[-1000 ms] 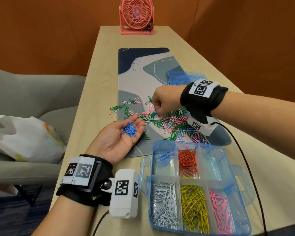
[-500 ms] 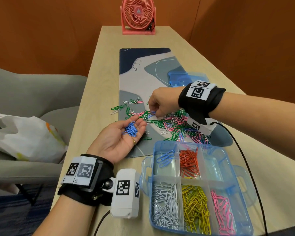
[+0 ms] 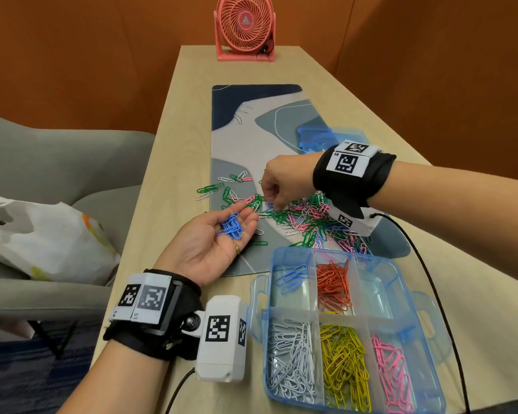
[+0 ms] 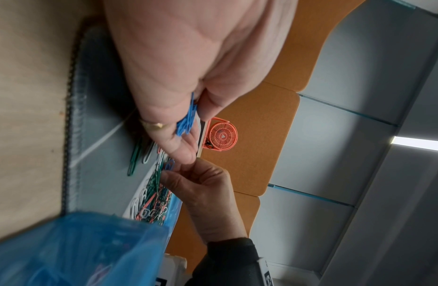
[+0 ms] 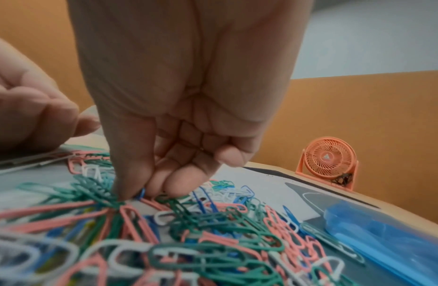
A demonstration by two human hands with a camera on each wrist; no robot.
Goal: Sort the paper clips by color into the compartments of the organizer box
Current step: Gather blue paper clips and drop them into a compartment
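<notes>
- The counter point(image 3: 174, 162) carries a mat point(image 3: 251, 121) along its middle.
- A fan point(image 3: 245, 28) stands at the far end, beyond the mat.
- The loose paper clips point(image 3: 305, 216) lie on the mat's near half.
- The organizer box point(image 3: 413, 297) sits at the near right, just before the mat.
- The lid point(image 3: 317, 135) lies far of the pile, at the mat's right edge.
- The left hand point(image 3: 213, 243) lies palm up at the mat's near left corner, a bunch of clips point(image 3: 231, 227) on its fingers.
- The right hand point(image 3: 284, 182) is over the pile's left part.
- A chair point(image 3: 57, 162) with a bag point(image 3: 42, 237) on it stands left of the counter.
</notes>
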